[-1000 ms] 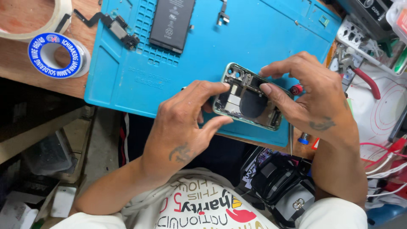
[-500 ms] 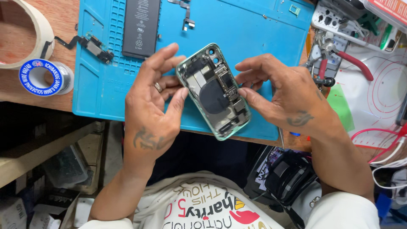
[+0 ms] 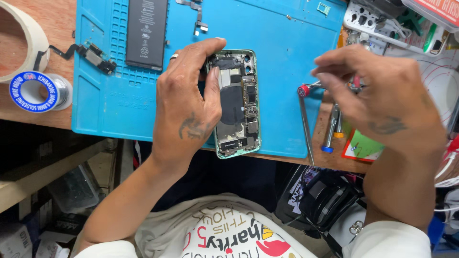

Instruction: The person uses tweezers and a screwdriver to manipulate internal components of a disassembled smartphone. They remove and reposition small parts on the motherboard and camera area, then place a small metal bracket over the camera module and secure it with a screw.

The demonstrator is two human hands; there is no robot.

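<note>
An opened green-framed phone [image 3: 239,102] lies face down on the blue work mat [image 3: 287,52], its circuit board and black round coil showing. My left hand [image 3: 189,102] grips its left edge, thumb and fingers wrapped over the upper corner. My right hand [image 3: 377,98] hovers off to the right of the phone at the mat's edge, fingers pinched on a small screwdriver with a red cap [image 3: 303,90]. Most of the tool's handle is hidden under those fingers.
A black battery [image 3: 146,33], a small flex-cable part [image 3: 95,52] and another flex strip [image 3: 196,14] lie on the mat. A solder-wire spool [image 3: 33,91] and tape roll [image 3: 19,38] sit left. More screwdrivers [image 3: 330,129], a green card [image 3: 363,145] and tools crowd the right. A black bag [image 3: 330,196] hangs below.
My right hand let go of the phone and moved right to the red-capped screwdriver. My left hand turned the phone upright and laid it flatter on the mat.
</note>
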